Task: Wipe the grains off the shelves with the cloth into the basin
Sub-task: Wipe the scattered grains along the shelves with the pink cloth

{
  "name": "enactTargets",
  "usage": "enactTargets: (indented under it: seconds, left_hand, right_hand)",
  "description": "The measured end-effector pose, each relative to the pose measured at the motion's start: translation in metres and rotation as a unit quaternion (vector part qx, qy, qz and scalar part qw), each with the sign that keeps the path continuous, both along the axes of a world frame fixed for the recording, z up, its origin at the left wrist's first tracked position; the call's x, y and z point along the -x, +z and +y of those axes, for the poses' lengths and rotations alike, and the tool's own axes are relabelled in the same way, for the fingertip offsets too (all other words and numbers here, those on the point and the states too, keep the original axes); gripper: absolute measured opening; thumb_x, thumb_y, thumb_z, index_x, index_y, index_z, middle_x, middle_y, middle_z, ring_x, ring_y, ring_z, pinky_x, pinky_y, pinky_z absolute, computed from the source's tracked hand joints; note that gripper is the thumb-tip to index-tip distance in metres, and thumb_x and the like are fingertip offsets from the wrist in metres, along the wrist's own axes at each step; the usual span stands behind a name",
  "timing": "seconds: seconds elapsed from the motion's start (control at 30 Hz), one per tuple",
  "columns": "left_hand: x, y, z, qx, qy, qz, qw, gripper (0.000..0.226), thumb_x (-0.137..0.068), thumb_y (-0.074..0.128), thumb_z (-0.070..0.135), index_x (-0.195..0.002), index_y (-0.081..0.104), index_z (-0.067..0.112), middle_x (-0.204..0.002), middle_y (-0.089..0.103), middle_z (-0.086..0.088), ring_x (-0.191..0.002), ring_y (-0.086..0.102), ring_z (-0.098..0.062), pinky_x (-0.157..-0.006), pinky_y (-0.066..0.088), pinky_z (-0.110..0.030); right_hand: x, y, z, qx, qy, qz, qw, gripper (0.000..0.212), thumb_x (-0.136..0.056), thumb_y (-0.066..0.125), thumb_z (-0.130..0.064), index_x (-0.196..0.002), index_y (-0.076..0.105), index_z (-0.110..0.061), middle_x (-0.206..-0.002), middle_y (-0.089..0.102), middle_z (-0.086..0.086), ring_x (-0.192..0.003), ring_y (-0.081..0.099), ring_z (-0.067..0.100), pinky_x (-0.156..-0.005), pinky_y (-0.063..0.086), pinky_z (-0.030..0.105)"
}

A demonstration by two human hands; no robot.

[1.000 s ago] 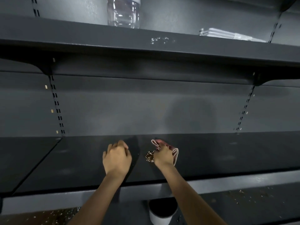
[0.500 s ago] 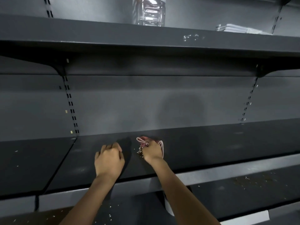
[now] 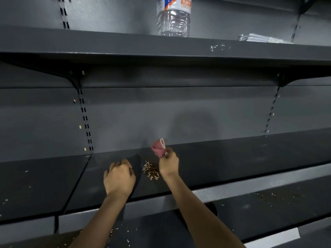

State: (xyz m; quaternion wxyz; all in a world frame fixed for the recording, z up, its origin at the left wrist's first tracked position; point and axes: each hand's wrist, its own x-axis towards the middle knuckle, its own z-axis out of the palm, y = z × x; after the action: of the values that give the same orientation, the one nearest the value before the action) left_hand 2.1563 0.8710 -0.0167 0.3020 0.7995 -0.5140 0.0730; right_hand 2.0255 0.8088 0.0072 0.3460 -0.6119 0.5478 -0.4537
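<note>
A small heap of brown and white grains (image 3: 151, 172) lies on the dark middle shelf (image 3: 232, 158). My right hand (image 3: 168, 165) sits just right of the heap and pinches a pink cloth (image 3: 158, 148) with a white edge, bunched and lifted above the shelf. My left hand (image 3: 119, 178) rests on the shelf left of the heap, fingers curled and holding nothing that I can see. Below the shelf edge, between my forearms, only a dark curved part of the basin (image 3: 212, 209) shows.
A clear plastic bottle (image 3: 173, 17) and a flat white stack (image 3: 258, 38) stand on the upper shelf (image 3: 107, 43). Scattered grains (image 3: 275, 196) lie on the lower shelf at right, with more at lower left. Slotted uprights run up the back wall.
My right hand has lifted the cloth off the shelf, leaving the grain heap uncovered beside it. The view has shifted, so the bottle sits further right.
</note>
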Motion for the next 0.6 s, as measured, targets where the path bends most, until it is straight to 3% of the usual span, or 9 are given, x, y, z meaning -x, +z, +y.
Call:
enactTargets:
  seconds: [0.07,0.2,0.3,0.43,0.5,0.6]
  left_hand:
    - [0.001,0.0,0.0,0.001,-0.006,0.0,1.0,0.017,-0.084,0.053,0.012,-0.097,0.063,0.017,-0.093,0.064,-0.005,-0.102,0.055,-0.023,-0.084,0.041,-0.035]
    - [0.002,-0.001,0.001,0.013,-0.013,-0.002,1.0,0.017,-0.083,0.053,0.012,-0.096,0.064,0.017,-0.094,0.065,-0.006,-0.102,0.055,-0.025,-0.083,0.041,-0.036]
    - [0.003,0.0,0.001,0.017,-0.012,-0.005,1.0,0.017,-0.083,0.054,0.012,-0.094,0.065,0.017,-0.093,0.066,-0.007,-0.102,0.056,-0.026,-0.083,0.041,-0.035]
    - [0.002,-0.001,0.002,0.015,-0.016,-0.006,1.0,0.015,-0.084,0.054,0.013,-0.094,0.064,0.017,-0.094,0.066,-0.006,-0.102,0.056,-0.025,-0.085,0.042,-0.036]
    - [0.001,-0.002,0.001,0.019,-0.019,-0.008,1.0,0.015,-0.084,0.054,0.013,-0.095,0.064,0.017,-0.094,0.066,-0.005,-0.102,0.056,-0.024,-0.085,0.042,-0.035]
    - [0.001,-0.003,0.0,0.018,-0.022,-0.006,1.0,0.016,-0.085,0.053,0.013,-0.096,0.064,0.017,-0.094,0.066,-0.005,-0.102,0.056,-0.023,-0.085,0.042,-0.035]
  right_hand:
    - [0.02,0.009,0.003,0.024,-0.011,-0.005,1.0,0.025,-0.09,0.041,0.003,-0.107,0.059,-0.003,-0.094,0.064,0.007,-0.075,0.056,0.018,-0.062,0.041,0.022]
    - [0.051,0.014,0.006,0.092,-0.034,0.076,0.992,0.025,-0.087,0.045,-0.001,-0.107,0.059,-0.006,-0.096,0.067,0.015,-0.087,0.061,0.033,-0.075,0.046,0.033]
    - [0.065,0.01,0.011,0.086,-0.021,0.201,0.975,0.026,-0.086,0.046,-0.002,-0.109,0.058,-0.006,-0.104,0.065,0.014,-0.098,0.06,0.032,-0.079,0.046,0.031]
    - [0.062,-0.001,0.022,0.028,0.009,0.391,0.92,0.032,-0.089,0.044,-0.01,-0.119,0.056,-0.007,-0.123,0.054,0.013,-0.116,0.049,0.03,-0.094,0.04,0.032]
    - [0.054,0.001,0.024,0.004,0.007,0.39,0.921,0.032,-0.091,0.044,-0.012,-0.121,0.053,-0.006,-0.125,0.053,0.013,-0.117,0.05,0.029,-0.091,0.041,0.032]
    - [0.043,0.009,0.021,-0.046,-0.01,0.324,0.945,0.026,-0.09,0.05,-0.012,-0.113,0.056,0.0,-0.111,0.063,0.015,-0.102,0.063,0.03,-0.072,0.047,0.03]
